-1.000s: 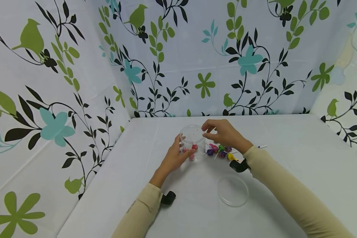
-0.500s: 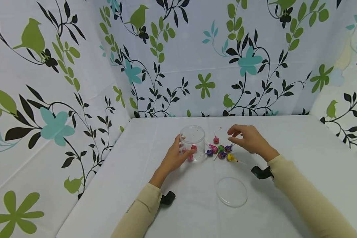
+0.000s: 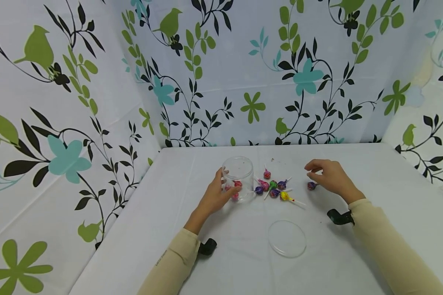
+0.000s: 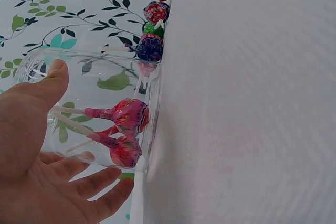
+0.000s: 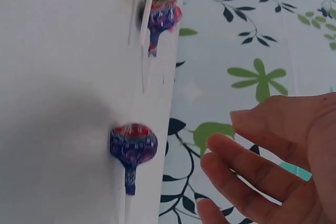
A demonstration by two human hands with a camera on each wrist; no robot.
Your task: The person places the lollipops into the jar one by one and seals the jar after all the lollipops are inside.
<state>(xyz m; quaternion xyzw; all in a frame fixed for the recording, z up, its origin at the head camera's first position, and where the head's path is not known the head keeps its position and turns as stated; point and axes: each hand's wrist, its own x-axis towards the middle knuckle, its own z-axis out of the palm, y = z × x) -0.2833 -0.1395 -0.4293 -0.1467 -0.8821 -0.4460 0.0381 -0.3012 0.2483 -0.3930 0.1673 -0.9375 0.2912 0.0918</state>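
Observation:
My left hand (image 3: 215,196) holds a clear plastic jar (image 3: 243,170) upright on the table, thumb on one side and fingers on the other. Inside the jar, several lollipops in pink-red wrappers (image 4: 130,116) rest near the bottom, sticks up. My right hand (image 3: 332,178) hovers just above and beside a lone purple lollipop (image 3: 311,185), fingers loosely bent and holding nothing. In the right wrist view, a gap shows between these fingertips and the purple lollipop (image 5: 134,145), which lies on the table.
Right of the jar lies a loose group of lollipops, among them a yellow one (image 3: 285,196), a green one (image 3: 272,185) and dark purple ones. A red lollipop (image 3: 267,175) lies behind them. A clear round lid (image 3: 288,256) lies nearer on the white table (image 3: 236,262).
My right hand has moved from beside the jar's mouth, over the lollipop group, to the purple lollipop on the right. The left hand and jar have stayed put.

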